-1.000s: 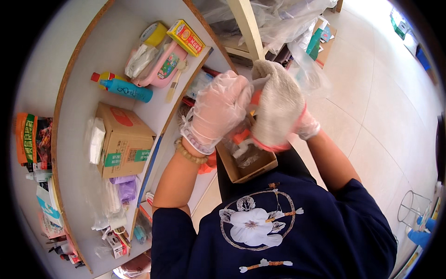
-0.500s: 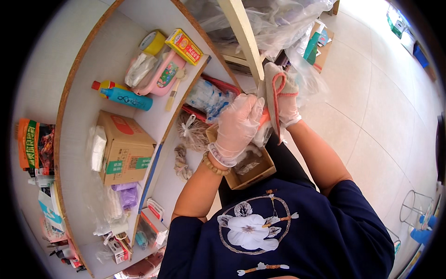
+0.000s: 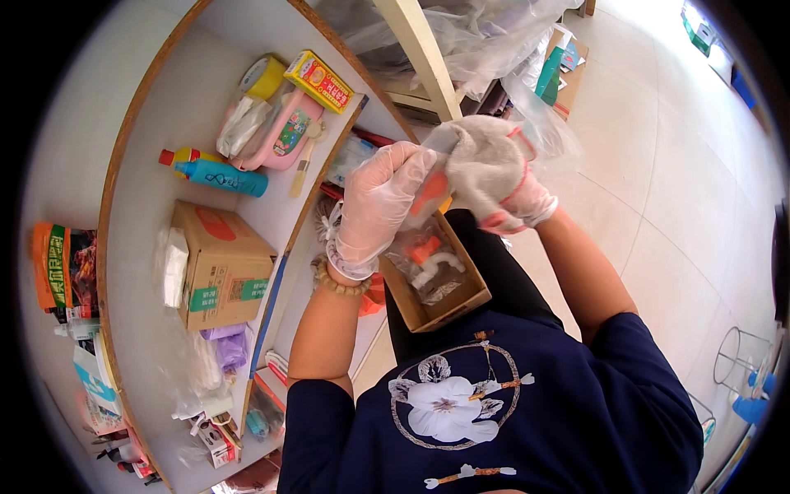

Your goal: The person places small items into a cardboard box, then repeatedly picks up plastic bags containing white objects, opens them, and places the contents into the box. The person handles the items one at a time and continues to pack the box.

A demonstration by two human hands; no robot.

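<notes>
My left hand (image 3: 377,207), in a thin clear glove, and my right hand (image 3: 492,171), in a grey knit glove with red trim, meet above my lap. Between them is a small orange part (image 3: 431,191), pinched by my left fingers. My right hand closes on a clear plastic bag (image 3: 539,123) that trails up and to the right. Below the hands, a small open cardboard box (image 3: 461,303) rests on my lap. It holds bagged orange and white parts (image 3: 429,262).
A curved white shelf (image 3: 148,165) runs along my left. On it are a brown carton (image 3: 218,263), a blue bottle (image 3: 220,175), a pink pack (image 3: 284,132), a yellow box (image 3: 318,81) and tape. Tiled floor (image 3: 683,206) lies to the right, with plastic-wrapped goods (image 3: 461,33) ahead.
Both hands stayed together over the box while turning. The grey glove now faces me with its back, and the orange part shows between the hands.
</notes>
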